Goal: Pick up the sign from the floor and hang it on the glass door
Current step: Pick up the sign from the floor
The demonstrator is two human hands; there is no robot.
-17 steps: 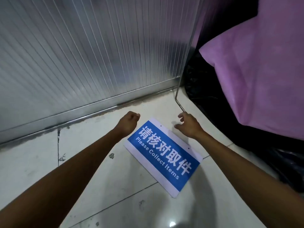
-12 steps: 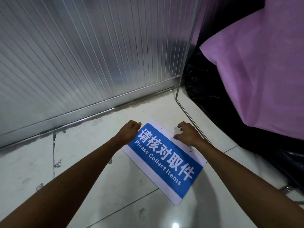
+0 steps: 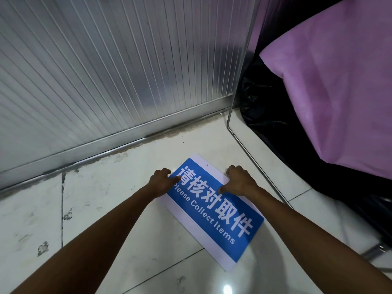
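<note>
- One sign (image 3: pixel 214 211), a white board with a blue panel bearing white Chinese characters and the words "Please Collect Items", lies flat on the floor (image 3: pixel 106 209) in the lower middle of the frame, turned on a diagonal with its far end toward the upper left and its near corner toward the lower right.
- A small hole (image 3: pixel 207 165) shows in the white margin near the sign's far edge.
- The left hand (image 3: pixel 162 179) sits at the sign's upper left corner, fingers curled over the edge and thumb laid on the blue face; whether it has truly gripped the board I cannot tell.
- The right hand (image 3: pixel 238 180) rests on the far long edge, just right of the hole, fingers bent down over the rim and thumb pressing the blue panel; a firm clamp cannot be confirmed.
- Both bare forearms reach in from the bottom corners of the frame.
- The floor is pale glossy tile with dark scuffs and grout lines.
- The ribbed glass door (image 3: pixel 116 71) fills the upper left, its metal bottom rail (image 3: pixel 101 143) meeting the tiles just beyond the sign.
- A thin metal rod frame (image 3: pixel 254 162) runs down at the right of the door and slants along the floor beside the right hand.
- A purple sheet (image 3: pixel 339 81) over black plastic (image 3: pixel 265 107) occupies the upper right.
</note>
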